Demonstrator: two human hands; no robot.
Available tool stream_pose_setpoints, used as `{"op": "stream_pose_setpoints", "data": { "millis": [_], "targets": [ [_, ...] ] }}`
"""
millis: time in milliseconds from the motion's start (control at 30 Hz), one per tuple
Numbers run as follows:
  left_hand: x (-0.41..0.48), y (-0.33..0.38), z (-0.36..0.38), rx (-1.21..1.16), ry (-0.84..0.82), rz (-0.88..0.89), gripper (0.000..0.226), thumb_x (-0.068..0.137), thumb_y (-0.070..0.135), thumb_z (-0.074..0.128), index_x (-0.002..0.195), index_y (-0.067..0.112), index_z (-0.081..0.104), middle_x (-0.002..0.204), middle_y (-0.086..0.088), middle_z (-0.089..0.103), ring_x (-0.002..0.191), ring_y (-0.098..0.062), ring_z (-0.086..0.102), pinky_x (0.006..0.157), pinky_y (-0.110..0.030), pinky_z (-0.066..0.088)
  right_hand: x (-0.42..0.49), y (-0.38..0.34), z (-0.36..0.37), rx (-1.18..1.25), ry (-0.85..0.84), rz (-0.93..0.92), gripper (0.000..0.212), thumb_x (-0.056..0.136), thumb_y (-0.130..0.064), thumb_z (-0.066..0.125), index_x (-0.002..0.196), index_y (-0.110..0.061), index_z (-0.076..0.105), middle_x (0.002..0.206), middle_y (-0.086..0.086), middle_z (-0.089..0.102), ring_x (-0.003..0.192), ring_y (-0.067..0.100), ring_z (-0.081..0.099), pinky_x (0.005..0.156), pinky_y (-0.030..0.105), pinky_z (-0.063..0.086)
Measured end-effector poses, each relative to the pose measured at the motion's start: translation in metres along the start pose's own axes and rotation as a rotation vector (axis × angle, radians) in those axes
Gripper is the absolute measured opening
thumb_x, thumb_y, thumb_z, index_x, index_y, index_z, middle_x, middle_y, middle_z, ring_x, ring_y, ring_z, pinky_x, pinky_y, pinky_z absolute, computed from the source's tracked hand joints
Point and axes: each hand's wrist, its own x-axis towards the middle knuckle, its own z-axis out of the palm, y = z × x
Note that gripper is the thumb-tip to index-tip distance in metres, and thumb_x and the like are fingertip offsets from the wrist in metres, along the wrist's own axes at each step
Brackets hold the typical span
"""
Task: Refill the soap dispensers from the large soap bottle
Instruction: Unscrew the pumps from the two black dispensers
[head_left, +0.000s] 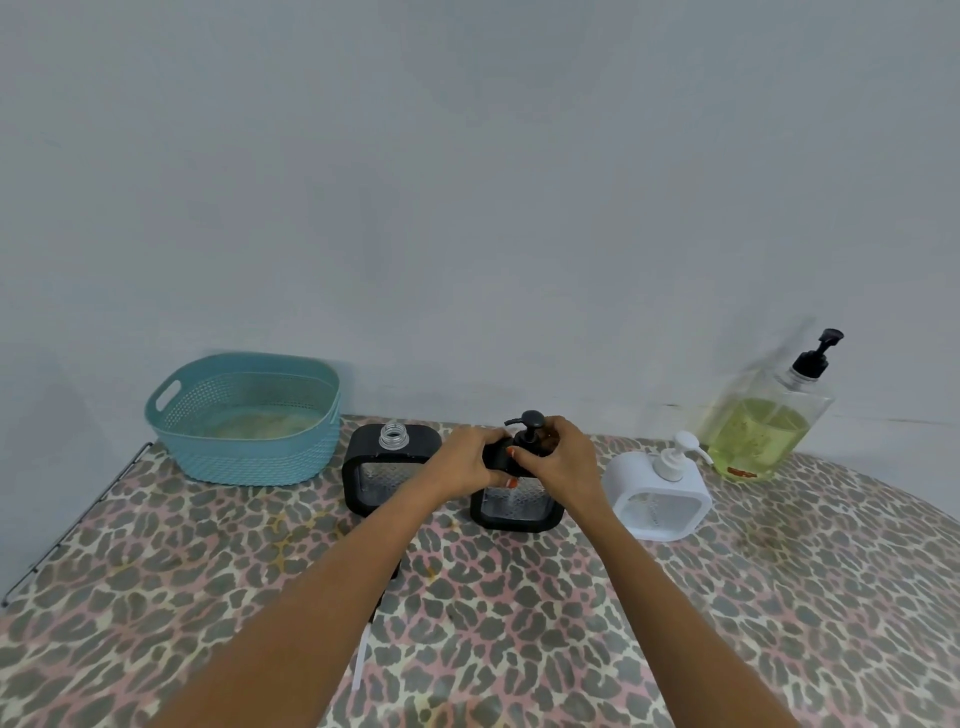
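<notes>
Far left of the fingers, a blue basket sits against the wall. Nearer, just left of the left hand, an open black dispenser stands with its neck bare, apparently ready for filling. The left hand wraps around the top of the middle black dispenser, likely bracing it, while the right hand has its fingers closed around the pump collar, probably to twist it. Right of the fingers stands a white dispenser, pump on. Further right, well apart, the large soap bottle waits by the wall, part full of green soap.
</notes>
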Motion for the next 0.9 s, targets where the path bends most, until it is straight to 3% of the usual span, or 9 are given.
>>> {"op": "stream_pose_setpoints", "data": {
  "millis": [200, 333, 500, 667, 900],
  "targets": [
    [0.0000, -0.0005, -0.0001, 0.003, 0.001, 0.005, 0.048, 0.072, 0.015, 0.075, 0.117, 0.010, 0.058, 0.108, -0.010, 0.064, 0.100, -0.024, 0.059, 0.076, -0.022, 0.039, -0.0010, 0.0004, -0.0023, 0.072, -0.091, 0.024, 0.037, 0.078, -0.005, 0.063, 0.115, -0.006, 0.055, 0.106, 0.008, 0.058, 0.093, 0.018, 0.054, 0.076, 0.022, 0.039],
    [0.0007, -0.0013, 0.0004, -0.001, -0.001, 0.006, 0.051, 0.072, 0.016, 0.075, 0.119, 0.010, 0.057, 0.111, -0.009, 0.064, 0.102, -0.021, 0.059, 0.078, -0.020, 0.040, -0.0021, 0.0020, 0.0029, 0.065, 0.015, -0.005, 0.045, 0.076, -0.016, 0.073, 0.114, -0.006, 0.052, 0.104, 0.001, 0.045, 0.093, 0.016, 0.050, 0.078, 0.020, 0.038],
    [0.0005, -0.0012, 0.0007, 0.006, 0.004, 0.003, 0.054, 0.072, 0.017, 0.076, 0.122, 0.011, 0.055, 0.114, -0.010, 0.063, 0.105, -0.023, 0.058, 0.082, -0.023, 0.041, -0.0040, 0.0017, 0.0025, 0.075, 0.039, 0.034, 0.034, 0.076, -0.017, 0.072, 0.104, -0.007, 0.056, 0.091, 0.003, 0.057, 0.081, 0.015, 0.053, 0.061, 0.010, 0.038],
    [0.0001, -0.0012, 0.0010, 0.009, 0.015, 0.000, 0.053, 0.072, 0.017, 0.076, 0.121, 0.012, 0.056, 0.114, -0.009, 0.063, 0.105, -0.024, 0.058, 0.082, -0.024, 0.041, -0.0061, -0.0016, -0.0024, 0.105, -0.020, 0.033, 0.032, 0.076, -0.003, 0.062, 0.107, -0.008, 0.060, 0.097, 0.008, 0.064, 0.091, 0.022, 0.060, 0.072, 0.021, 0.044],
    [0.0002, -0.0024, 0.0016, -0.002, 0.018, 0.010, 0.051, 0.071, 0.018, 0.076, 0.118, 0.013, 0.058, 0.110, -0.008, 0.064, 0.103, -0.022, 0.058, 0.083, -0.026, 0.043, -0.0078, 0.0001, 0.0034, 0.100, 0.042, 0.026, 0.050, 0.075, -0.020, 0.075, 0.114, -0.006, 0.050, 0.103, 0.002, 0.044, 0.092, 0.014, 0.047, 0.075, 0.016, 0.036]
  ]
}}
